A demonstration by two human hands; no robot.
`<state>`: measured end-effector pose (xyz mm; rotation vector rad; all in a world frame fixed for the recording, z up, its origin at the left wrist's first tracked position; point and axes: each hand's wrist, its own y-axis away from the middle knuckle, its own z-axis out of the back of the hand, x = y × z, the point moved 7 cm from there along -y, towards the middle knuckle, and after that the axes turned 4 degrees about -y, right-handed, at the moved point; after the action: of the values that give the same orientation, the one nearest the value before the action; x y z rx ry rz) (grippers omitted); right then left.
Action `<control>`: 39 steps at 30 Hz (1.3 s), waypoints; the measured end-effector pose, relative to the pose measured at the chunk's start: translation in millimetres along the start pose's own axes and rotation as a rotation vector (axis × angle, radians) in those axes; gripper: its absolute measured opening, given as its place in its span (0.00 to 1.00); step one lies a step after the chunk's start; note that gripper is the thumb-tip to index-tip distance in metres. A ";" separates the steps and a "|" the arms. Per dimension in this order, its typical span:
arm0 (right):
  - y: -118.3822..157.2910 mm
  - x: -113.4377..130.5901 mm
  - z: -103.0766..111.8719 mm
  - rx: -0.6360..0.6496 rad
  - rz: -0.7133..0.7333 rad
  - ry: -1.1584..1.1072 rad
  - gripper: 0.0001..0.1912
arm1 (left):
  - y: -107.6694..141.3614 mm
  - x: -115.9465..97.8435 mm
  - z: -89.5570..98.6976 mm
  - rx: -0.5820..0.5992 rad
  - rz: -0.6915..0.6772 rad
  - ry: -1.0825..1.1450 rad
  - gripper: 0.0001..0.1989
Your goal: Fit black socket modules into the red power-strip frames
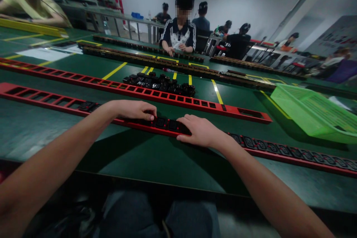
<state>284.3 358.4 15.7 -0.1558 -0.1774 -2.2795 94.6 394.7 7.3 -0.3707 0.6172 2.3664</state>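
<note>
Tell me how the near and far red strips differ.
The near red strip holds many black pieces; the far red strip shows mostly open slots. The near strip runs past the right picture edge; the far strip ends inside it. Left hand and right hand touch the near strip, not the far. Both are long, red, slotted.

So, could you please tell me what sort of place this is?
Probably a factory assembly workshop: a long green table, a red strip holding black parts, and a person working opposite.

Assembly workshop, with long green workbench [164, 161], red slotted frames [232, 111], black parts [160, 83] and co-workers [181, 31].
</note>
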 end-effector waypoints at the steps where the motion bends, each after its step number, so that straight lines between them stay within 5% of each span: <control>1: -0.1 0.0 0.1 -0.001 -0.002 -0.001 0.29 | -0.1 0.6 -0.2 0.007 0.006 0.003 0.15; 10: 0.2 0.7 1.2 0.005 -0.003 -0.014 0.29 | 0.2 1.1 -3.9 -0.007 -0.026 -0.037 0.20; 18: -0.6 1.1 0.1 0.001 -0.002 0.011 0.28 | -12.3 -20.9 -9.3 -0.152 -0.068 -0.129 0.18; 31: -2.0 0.4 -0.5 0.007 0.002 0.015 0.27 | -17.2 -21.6 -11.7 -0.106 -0.046 -0.089 0.13; 39: -1.6 -0.2 -1.5 -0.012 0.012 0.016 0.27 | -16.3 -47.4 -12.8 -0.275 -0.088 -0.304 0.18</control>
<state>283.1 359.3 14.0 -0.1444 -0.1540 -2.2694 141.9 374.2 10.4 -0.1469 0.1315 2.3612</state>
